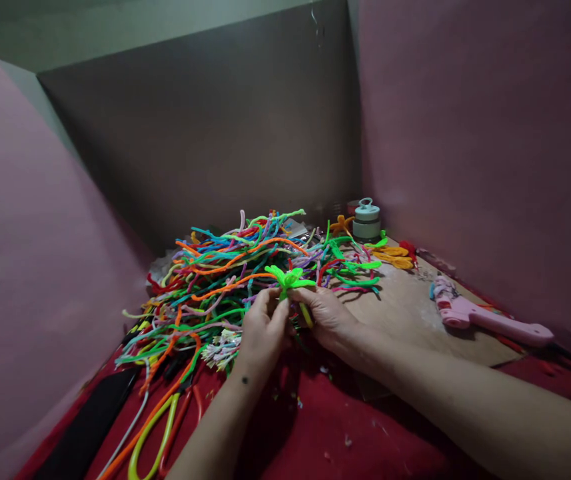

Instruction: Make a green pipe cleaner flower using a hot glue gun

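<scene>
Partly, the left hand (265,327) and right hand (329,319) hide the green fuzzy flower (288,278) they pinch.

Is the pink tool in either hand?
No, the pink tool lies apart from the left hand and right hand, which meet at the green flower.

No readable text, label, brand, number or sign is showing, either on the pale green canister (366,222) or around it
</scene>
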The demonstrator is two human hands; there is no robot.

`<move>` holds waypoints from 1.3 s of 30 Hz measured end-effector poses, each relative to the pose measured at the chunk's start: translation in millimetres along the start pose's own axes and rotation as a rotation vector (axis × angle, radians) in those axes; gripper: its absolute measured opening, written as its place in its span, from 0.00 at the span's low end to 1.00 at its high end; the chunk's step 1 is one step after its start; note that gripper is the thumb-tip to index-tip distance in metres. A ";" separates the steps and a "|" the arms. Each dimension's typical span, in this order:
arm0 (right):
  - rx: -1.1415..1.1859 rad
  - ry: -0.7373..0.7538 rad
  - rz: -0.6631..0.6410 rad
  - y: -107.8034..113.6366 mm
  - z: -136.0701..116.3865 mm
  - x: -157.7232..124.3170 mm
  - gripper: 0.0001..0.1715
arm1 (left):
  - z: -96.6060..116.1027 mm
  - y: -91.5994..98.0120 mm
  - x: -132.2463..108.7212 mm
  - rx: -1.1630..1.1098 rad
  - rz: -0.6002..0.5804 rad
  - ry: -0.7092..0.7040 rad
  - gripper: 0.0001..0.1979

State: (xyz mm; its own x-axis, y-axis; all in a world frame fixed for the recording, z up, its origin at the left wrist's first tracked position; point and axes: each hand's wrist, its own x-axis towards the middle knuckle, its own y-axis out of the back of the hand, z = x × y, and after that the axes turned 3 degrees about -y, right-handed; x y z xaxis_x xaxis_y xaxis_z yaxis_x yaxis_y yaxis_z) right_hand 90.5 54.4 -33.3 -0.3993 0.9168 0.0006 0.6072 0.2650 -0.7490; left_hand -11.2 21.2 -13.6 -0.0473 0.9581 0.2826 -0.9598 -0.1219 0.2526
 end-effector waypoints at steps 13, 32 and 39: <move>-0.153 0.154 -0.068 -4.0 -9.2 -3.5 0.12 | 11.9 1.9 -5.3 -0.008 -0.006 -0.025 0.12; -0.071 0.098 -0.136 1.1 -13.1 1.5 0.10 | -2.4 2.8 -6.2 0.365 0.104 -0.378 0.04; -0.202 0.092 -0.121 -3.2 -18.1 -4.4 0.11 | 7.7 -1.2 -9.0 0.014 0.075 -0.101 0.08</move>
State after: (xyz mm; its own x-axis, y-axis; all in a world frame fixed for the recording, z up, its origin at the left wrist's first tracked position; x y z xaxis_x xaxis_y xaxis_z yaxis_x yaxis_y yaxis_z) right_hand 102.8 54.9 -19.0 -0.4194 0.8954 0.1494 0.6871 0.4207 -0.5924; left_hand -7.5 10.7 -9.3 -0.0903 0.9152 0.3928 -0.9507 -0.1967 0.2396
